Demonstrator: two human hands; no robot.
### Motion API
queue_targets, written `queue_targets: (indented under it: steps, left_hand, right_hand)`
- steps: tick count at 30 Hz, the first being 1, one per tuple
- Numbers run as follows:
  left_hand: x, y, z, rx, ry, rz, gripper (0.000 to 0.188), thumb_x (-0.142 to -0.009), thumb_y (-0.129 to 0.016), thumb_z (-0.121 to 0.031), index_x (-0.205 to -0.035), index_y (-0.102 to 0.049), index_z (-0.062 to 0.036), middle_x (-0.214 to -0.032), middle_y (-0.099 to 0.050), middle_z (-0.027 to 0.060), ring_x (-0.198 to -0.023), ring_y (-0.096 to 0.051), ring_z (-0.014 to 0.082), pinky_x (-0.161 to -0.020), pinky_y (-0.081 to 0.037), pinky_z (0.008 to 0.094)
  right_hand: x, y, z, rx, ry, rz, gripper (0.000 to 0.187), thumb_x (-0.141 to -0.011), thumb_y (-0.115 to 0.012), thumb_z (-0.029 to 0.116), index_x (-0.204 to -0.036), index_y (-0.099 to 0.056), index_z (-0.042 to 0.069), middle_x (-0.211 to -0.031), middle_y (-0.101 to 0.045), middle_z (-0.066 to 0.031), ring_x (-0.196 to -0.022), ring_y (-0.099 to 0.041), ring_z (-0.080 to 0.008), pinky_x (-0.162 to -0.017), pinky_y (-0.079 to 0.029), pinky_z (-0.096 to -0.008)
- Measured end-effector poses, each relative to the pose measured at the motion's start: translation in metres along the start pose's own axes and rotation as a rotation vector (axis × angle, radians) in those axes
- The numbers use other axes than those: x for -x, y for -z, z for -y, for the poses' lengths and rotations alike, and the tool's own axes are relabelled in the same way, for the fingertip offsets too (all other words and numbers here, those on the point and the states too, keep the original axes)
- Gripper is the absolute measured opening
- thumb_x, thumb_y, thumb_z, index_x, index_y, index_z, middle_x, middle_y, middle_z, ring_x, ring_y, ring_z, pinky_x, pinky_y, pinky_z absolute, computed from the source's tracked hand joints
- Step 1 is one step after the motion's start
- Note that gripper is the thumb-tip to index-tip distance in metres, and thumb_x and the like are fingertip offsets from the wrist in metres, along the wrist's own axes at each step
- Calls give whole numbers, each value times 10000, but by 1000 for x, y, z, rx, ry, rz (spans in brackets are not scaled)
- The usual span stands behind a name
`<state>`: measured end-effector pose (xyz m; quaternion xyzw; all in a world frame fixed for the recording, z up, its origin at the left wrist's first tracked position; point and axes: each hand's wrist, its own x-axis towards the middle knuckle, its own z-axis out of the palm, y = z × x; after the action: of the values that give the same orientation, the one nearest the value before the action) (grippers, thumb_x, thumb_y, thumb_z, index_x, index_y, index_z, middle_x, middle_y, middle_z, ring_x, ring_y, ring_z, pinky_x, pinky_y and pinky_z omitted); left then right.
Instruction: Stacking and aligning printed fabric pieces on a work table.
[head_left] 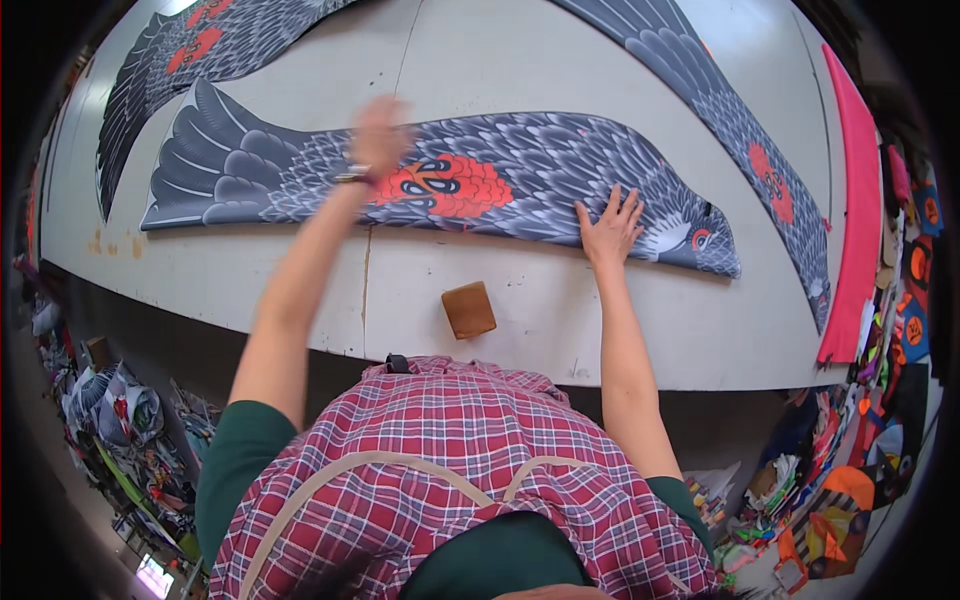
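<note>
A long fabric piece (330, 165), printed with grey feathers, a red patch and a bird's head at its right end, lies spread on the pale table (300, 270). My right hand (612, 230) rests on it near the head end, fingers spread, holding nothing. Over the upper edge, left of the red patch, is my left hand (380, 140), smeared by motion; its fingers cannot be made out, nor whether it touches the cloth. A dark band circles that wrist. A small brown block (468, 310) sits on the table between my arms, near the front edge.
Two more feather-printed pieces lie on the table, one piece (215, 60) at the far left and another piece (725, 110) at the right. A pink strip (855, 220) runs along the right side. Heaps of colourful cloth (835, 540) lie beyond the table at lower right.
</note>
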<state>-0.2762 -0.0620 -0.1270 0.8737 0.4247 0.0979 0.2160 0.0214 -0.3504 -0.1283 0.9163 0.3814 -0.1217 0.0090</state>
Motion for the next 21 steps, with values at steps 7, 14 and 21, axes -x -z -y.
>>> queue_targets:
  steps: [7,14,21]
  left_hand:
    - [63,-115,-141,125,-636,278,547,-900,-576,-206,-1412,-422,-91,-1518,-344,131,-1413,-307,301,-1147,-273,453]
    - [67,-114,-158,16,-644,387,756,-883,-548,-507,-1499,-305,-143,-1584,-218,102,-1461,-196,276,-1176,-171,494]
    - [43,-168,-183,-49,-601,485,830,-856,-485,-649,-1517,-280,-192,-1594,-192,104,-1475,-159,289,-1185,-132,497]
  right_hand:
    - [10,-9,-9,-28,-1,-19,874,-821,-629,613,-1469,-346,100,-1555,-224,-218,-1425,-215,-429,-1080,-247,-648]
    - [7,-10,-22,-62,-19,-66,819,-824,-636,584,-1434,-402,90,-1527,-294,-221,-1400,-263,-450,-1077,-265,-639]
    - [-5,-68,-13,-488,320,-174,785,-793,-693,358,-1410,-399,-27,-1509,-325,-240,-1429,-256,-392,-1159,-206,-504]
